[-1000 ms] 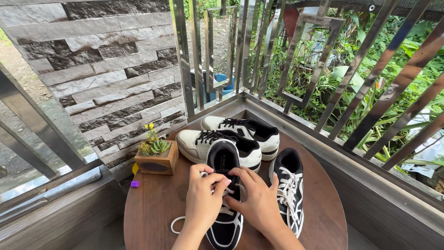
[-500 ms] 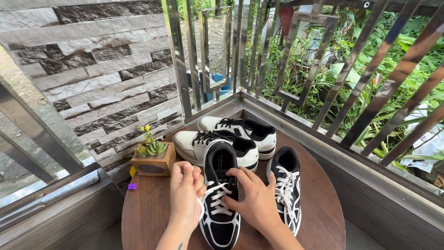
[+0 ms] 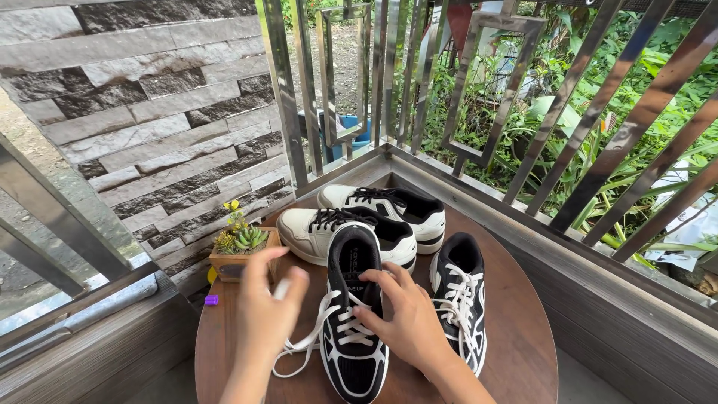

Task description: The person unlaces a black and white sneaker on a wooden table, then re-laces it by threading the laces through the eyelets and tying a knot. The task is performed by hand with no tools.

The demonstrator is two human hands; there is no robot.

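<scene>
While both hands work at one shoe, the head view shows lacing in hand on a round brown wooden table [image 3: 239, 352].

Left hand [image 3: 268, 314] is raised, back to camera, fingers pinched on the white flat lace [image 3: 308, 343], drawn out leftward. Right hand [image 3: 404, 318] lies palm-down, fingers curled narrowly onto the lacing of the black-and-white sneaker [image 3: 353, 314]. Its mate [image 3: 460, 299] lies just beside it on the right; two white sneakers [image 3: 374, 221] and a wooden succulent planter [image 3: 238, 251] stand behind.

Planter box [image 3: 224, 263] partly behind blurred left hand [image 3: 267, 314]
</scene>
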